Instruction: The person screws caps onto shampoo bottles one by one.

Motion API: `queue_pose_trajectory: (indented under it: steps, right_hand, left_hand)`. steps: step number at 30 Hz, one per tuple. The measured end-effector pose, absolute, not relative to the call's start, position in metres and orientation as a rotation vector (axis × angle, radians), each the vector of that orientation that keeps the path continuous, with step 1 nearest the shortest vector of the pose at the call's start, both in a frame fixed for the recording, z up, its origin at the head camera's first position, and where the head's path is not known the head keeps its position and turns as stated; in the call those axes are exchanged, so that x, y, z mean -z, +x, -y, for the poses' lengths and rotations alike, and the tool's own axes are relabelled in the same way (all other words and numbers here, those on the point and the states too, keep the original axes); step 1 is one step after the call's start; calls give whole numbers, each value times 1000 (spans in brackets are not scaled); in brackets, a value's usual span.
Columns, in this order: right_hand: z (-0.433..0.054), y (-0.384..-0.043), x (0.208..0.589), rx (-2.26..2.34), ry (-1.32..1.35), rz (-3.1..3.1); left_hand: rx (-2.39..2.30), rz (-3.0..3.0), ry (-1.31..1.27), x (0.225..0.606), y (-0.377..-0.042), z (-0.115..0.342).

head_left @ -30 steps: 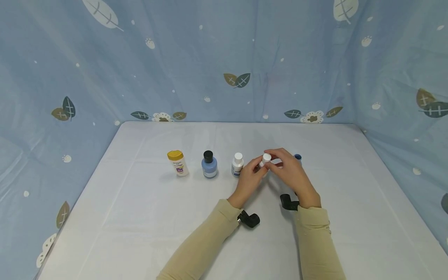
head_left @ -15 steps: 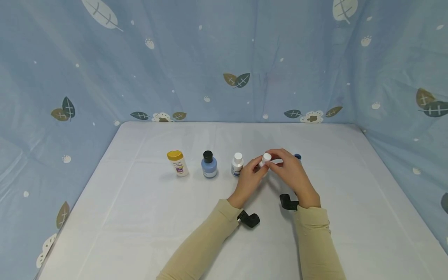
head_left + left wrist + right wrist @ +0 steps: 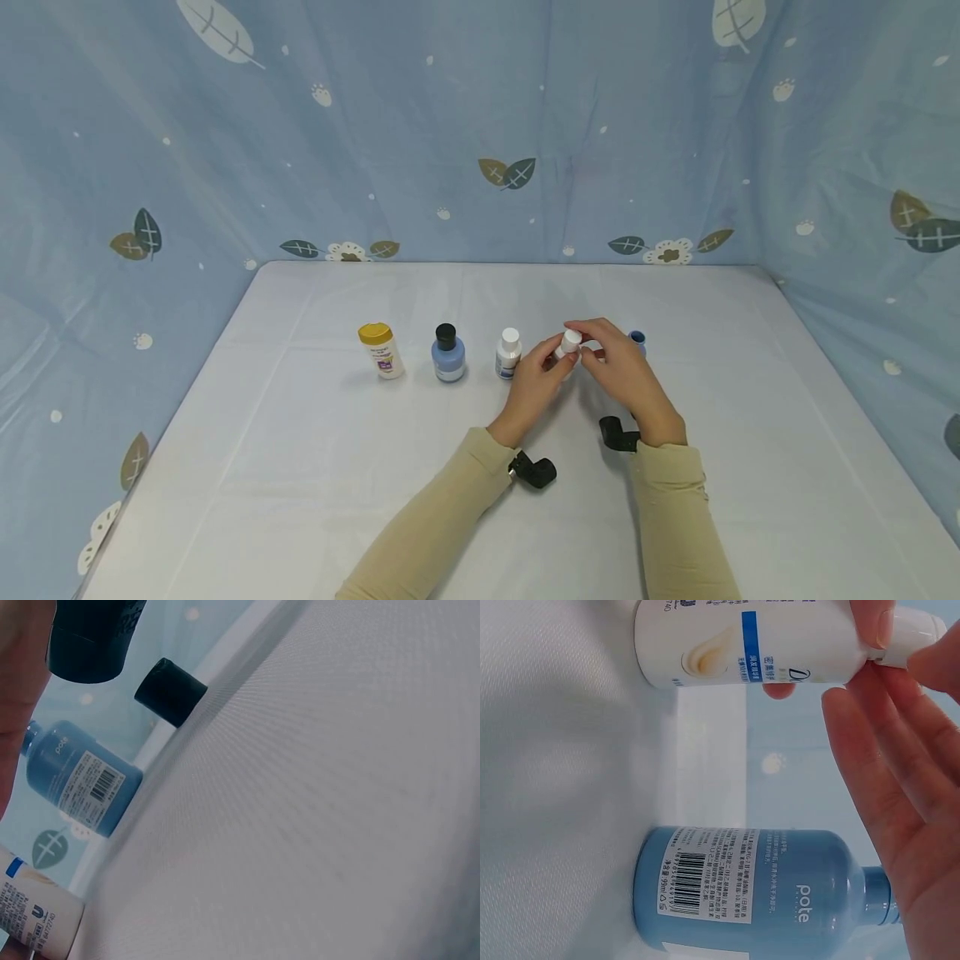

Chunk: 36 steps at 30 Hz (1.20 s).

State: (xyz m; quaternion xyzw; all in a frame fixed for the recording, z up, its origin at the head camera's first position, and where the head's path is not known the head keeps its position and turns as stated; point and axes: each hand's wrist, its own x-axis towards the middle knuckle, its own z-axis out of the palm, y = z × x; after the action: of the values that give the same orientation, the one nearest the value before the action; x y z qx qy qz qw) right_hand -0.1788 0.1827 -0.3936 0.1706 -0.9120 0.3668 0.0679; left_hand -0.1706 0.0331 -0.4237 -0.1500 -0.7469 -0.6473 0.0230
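My left hand grips a white lotion bottle standing on the table; its body is mostly hidden by fingers in the head view. From the right, my right hand holds the bottle's white cap, with thumb and fingers around it in the right wrist view. Beside the right hand stands a blue bottle, its neck bare. A black cap sits on the table near that blue bottle in the left wrist view; in the head view the right wrist mostly hides it.
Left of my hands, a small white bottle, a blue bottle with a black cap and a white bottle with a yellow lid stand in a row on the white table. A patterned blue curtain surrounds the table.
My right fingers have shifted slightly around the white cap, the thumb drawing back a little. The left hand and the bottles keep their places.
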Motion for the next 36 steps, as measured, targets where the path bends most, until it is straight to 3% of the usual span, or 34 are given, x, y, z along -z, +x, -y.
queue_pose_trajectory:
  steps: [11, 20, 36]
  right_hand:
    - [-184, -180, 394, -1105, 472, 2756]
    - [-185, -179, 394, -1140, 434, 2758]
    - [-181, -178, 394, -1204, 377, 2748]
  left_hand:
    - [2020, 2323, -452, 425, -172, -33]
    - [2021, 2306, -464, 458, -190, -39]
    - [2003, 2311, -464, 461, -191, -38]
